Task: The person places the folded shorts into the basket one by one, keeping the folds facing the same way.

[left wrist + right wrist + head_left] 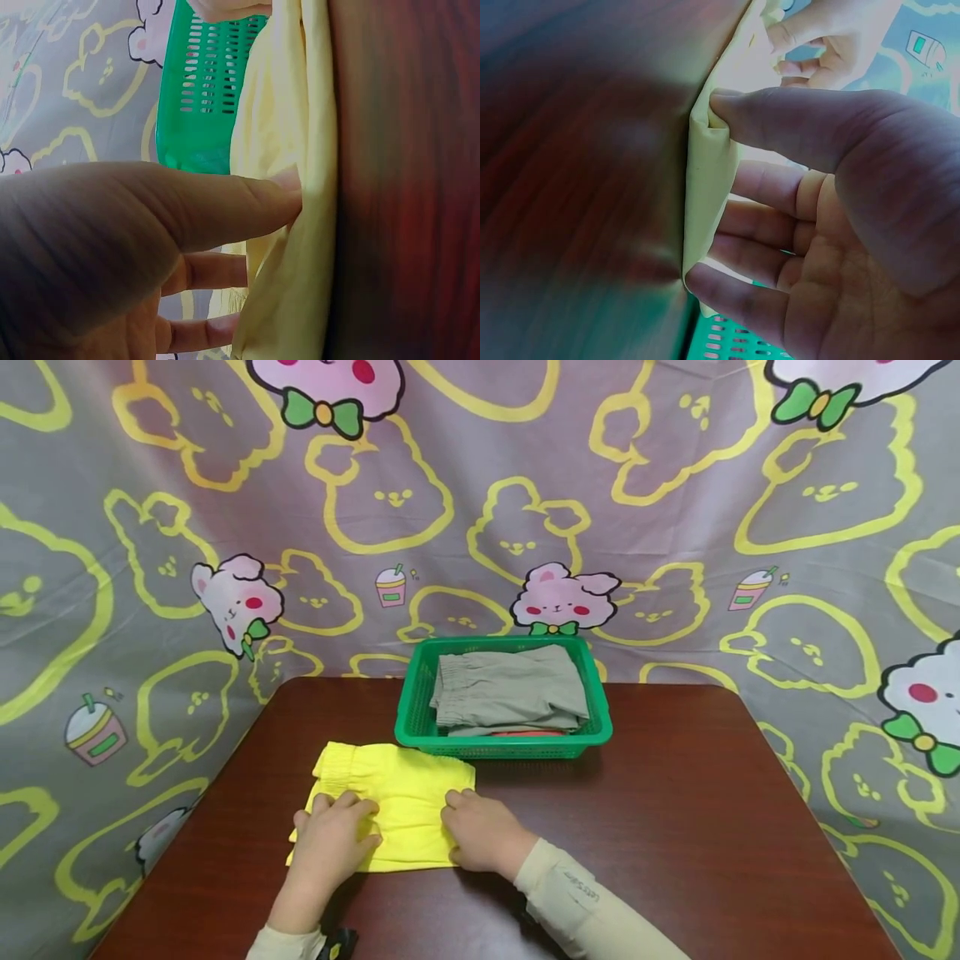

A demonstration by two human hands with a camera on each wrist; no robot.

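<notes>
Folded yellow pants (405, 793) with a gathered elastic waistband lie flat on the table, in front of the basket. My left hand (333, 835) rests on their left part, fingers spread; in the left wrist view its thumb (247, 202) presses into the cloth (285, 285). At the right edge of the pants is my right hand (483, 831). The right wrist view shows its thumb (780, 120) and fingertips touching the folded edge (709, 172), the fingers fairly straight. Some left fingertips are hidden behind cloth in the left wrist view.
A green plastic basket (408, 714) with slotted walls stands at the back of the brown table (675, 827). Inside lies a folded grey garment (510, 689) with an elastic waistband, above something red-orange (528, 733). A patterned curtain (465, 468) hangs behind and at both sides.
</notes>
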